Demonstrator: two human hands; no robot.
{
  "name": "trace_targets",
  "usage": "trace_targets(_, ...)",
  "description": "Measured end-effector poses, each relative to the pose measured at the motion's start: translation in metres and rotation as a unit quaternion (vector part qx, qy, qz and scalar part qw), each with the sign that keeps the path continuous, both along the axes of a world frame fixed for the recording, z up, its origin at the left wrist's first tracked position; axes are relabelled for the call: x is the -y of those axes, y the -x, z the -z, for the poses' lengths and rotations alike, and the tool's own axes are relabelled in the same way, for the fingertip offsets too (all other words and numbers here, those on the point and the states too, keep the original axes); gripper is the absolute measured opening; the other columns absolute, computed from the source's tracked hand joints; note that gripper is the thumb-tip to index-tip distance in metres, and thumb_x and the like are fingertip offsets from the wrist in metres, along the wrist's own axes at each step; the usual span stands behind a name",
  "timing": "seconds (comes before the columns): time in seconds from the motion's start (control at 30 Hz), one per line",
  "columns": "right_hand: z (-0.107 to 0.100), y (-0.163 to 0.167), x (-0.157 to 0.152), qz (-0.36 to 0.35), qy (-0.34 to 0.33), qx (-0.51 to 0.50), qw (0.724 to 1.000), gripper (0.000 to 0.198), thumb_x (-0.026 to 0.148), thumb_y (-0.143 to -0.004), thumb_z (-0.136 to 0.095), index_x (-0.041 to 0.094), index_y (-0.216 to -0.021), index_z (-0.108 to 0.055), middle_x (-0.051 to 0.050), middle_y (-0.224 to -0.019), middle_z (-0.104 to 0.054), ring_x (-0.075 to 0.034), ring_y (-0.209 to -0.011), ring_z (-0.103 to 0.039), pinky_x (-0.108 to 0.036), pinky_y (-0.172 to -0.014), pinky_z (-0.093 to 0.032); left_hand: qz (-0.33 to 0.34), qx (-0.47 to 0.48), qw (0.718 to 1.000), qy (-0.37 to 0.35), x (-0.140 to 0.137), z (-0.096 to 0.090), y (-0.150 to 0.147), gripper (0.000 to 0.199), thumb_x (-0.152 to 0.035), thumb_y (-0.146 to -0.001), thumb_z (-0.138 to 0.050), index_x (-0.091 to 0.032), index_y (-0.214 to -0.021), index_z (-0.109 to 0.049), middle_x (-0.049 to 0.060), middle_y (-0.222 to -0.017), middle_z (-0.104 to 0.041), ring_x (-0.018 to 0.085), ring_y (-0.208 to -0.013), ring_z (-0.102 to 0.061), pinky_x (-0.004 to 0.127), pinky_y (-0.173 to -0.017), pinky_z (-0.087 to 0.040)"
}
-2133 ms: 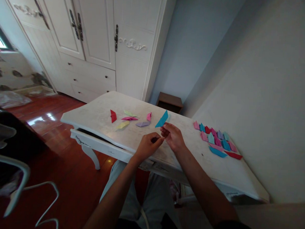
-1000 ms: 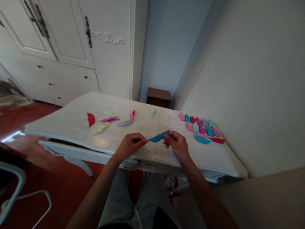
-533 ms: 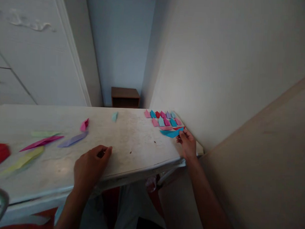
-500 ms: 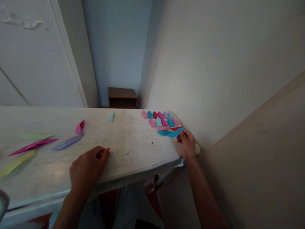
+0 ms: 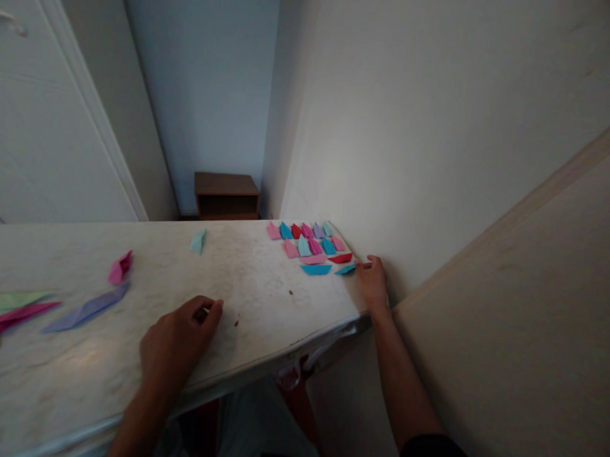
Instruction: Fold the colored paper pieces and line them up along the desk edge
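At the table's right end, my right hand has its fingers slightly apart, with the fingertips at the right end of a blue folded paper strip. That strip lies on the table, its end partly covered by the fingers. Beside it lie another blue folded strip, a red folded strip and a pink folded strip. Behind these stand two rows of small pointed folded papers. My left hand rests on the table near the front edge, fingers curled in, with nothing visible in them.
On the white table lie a pale teal folded paper, a pink folded paper and a lilac strip. Green, magenta and yellow strips are at far left. A wall borders the right end. A brown shelf stands beyond.
The blue strip in my right hand has come down onto the table, right of the other blue strip, and the fingers have loosened. The view has turned right. My left hand keeps its curled pose.
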State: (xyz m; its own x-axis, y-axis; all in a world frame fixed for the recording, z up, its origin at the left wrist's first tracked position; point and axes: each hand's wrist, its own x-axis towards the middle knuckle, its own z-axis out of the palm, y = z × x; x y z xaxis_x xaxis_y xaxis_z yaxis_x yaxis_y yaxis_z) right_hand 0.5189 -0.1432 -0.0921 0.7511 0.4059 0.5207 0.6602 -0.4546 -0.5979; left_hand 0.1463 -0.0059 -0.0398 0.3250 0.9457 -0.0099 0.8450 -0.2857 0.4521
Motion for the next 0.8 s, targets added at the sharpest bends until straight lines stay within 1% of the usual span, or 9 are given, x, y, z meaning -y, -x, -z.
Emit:
trace_targets(0.07,-0.004,0.009,0.001,0.035,0.007,0.020,0.999,0.048,0.043,-0.086,-0.050,0.009,-0.119,-0.054,-0.019,-0.100,-0.062,-0.030,-0.091,-0.060,-0.043,-0.082,-0.047,-0.008,0.021,1.000,0.009,0.000,0.000,0.002,0.036,-0.050,-0.087,-0.045,-0.026,-0.092,-0.071,0.007,-0.087,-0.074,0.030,-0.084,-0.065,0.031,-0.062,-0.036)
trace_targets(0.1,-0.006,0.014,0.002,0.033,0.014,0.036,0.999,0.047,0.041,-0.087,-0.050,0.009,-0.120,-0.055,-0.021,-0.106,-0.060,-0.030,-0.095,-0.059,-0.044,-0.085,-0.047,-0.013,0.030,0.999,0.013,0.000,0.000,0.003,0.036,-0.050,-0.087,-0.046,-0.026,-0.092,-0.071,0.006,-0.087,-0.073,0.030,-0.085,-0.065,0.031,-0.063,-0.037)
trace_targets(0.17,-0.007,0.025,0.005,-0.039,0.053,0.085,0.994,0.042,0.035,-0.089,-0.048,0.011,-0.122,-0.056,-0.021,-0.115,-0.057,-0.029,-0.101,-0.058,-0.044,-0.090,-0.046,-0.019,0.039,0.999,0.021,-0.001,0.000,0.004,0.036,-0.051,-0.086,-0.046,-0.026,-0.092,-0.071,0.006,-0.088,-0.073,0.030,-0.087,-0.065,0.031,-0.065,-0.038)
trace_targets(0.23,-0.007,0.033,0.009,-0.129,0.104,0.128,0.978,0.036,0.032,-0.090,-0.048,0.014,-0.119,-0.061,-0.018,-0.119,-0.058,-0.029,-0.110,-0.056,-0.045,-0.097,-0.044,-0.020,0.042,0.999,0.026,-0.001,0.000,0.004,0.037,-0.052,-0.086,-0.046,-0.025,-0.092,-0.071,0.006,-0.089,-0.073,0.030,-0.088,-0.065,0.031,-0.066,-0.038)
trace_targets(0.3,-0.004,0.037,0.011,-0.170,0.142,0.144,0.964,0.032,0.031,-0.091,-0.049,0.015,-0.113,-0.066,-0.017,-0.120,-0.061,-0.029,-0.115,-0.054,-0.046,-0.102,-0.042,-0.023,0.042,0.998,0.030,-0.002,0.001,0.003,0.037,-0.052,-0.086,-0.046,-0.026,-0.092,-0.071,0.006,-0.089,-0.073,0.031,-0.088,-0.064,0.032,-0.066,-0.038)
trace_targets(0.43,0.000,0.034,0.010,-0.176,0.176,0.151,0.957,0.037,0.032,-0.094,-0.046,0.010,-0.115,-0.067,-0.020,-0.123,-0.062,-0.029,-0.118,-0.055,-0.046,-0.105,-0.042,-0.028,0.043,0.998,0.040,-0.003,0.003,0.003,0.035,-0.051,-0.086,-0.046,-0.026,-0.092,-0.070,0.005,-0.089,-0.073,0.030,-0.088,-0.065,0.031,-0.066,-0.038)
trace_targets(0.6,0.002,0.028,0.001,-0.175,0.208,0.183,0.945,0.041,0.034,-0.095,-0.045,0.010,-0.120,-0.066,-0.019,-0.125,-0.062,-0.030,-0.119,-0.055,-0.048,-0.104,-0.043,-0.029,0.048,0.997,0.051,-0.004,0.004,0.004,0.034,-0.050,-0.087,-0.046,-0.027,-0.088,-0.070,0.003,-0.085,-0.073,0.026,-0.083,-0.065,0.029,-0.065,-0.038)
trace_targets(0.7,0.003,0.026,-0.003,-0.172,0.212,0.189,0.943,0.044,0.037,-0.095,-0.043,0.008,-0.119,-0.066,-0.021,-0.124,-0.062,-0.030,-0.118,-0.055,-0.047,-0.104,-0.043,-0.035,0.048,0.997,0.050,-0.003,0.003,0.003,0.033,-0.049,-0.088,-0.045,-0.027,-0.089,-0.070,0.002,-0.085,-0.073,0.025,-0.083,-0.065,0.028,-0.064,-0.037)
trace_targets(0.8,0.006,0.025,-0.004,-0.165,0.202,0.187,0.947,0.044,0.038,-0.095,-0.044,0.010,-0.119,-0.067,-0.020,-0.126,-0.061,-0.031,-0.121,-0.054,-0.048,-0.105,-0.043,-0.034,0.049,0.997,0.046,-0.003,0.003,0.003,0.032,-0.048,-0.088,-0.046,-0.027,-0.089,-0.070,0.002,-0.084,-0.072,0.024,-0.083,-0.065,0.028,-0.064,-0.037)
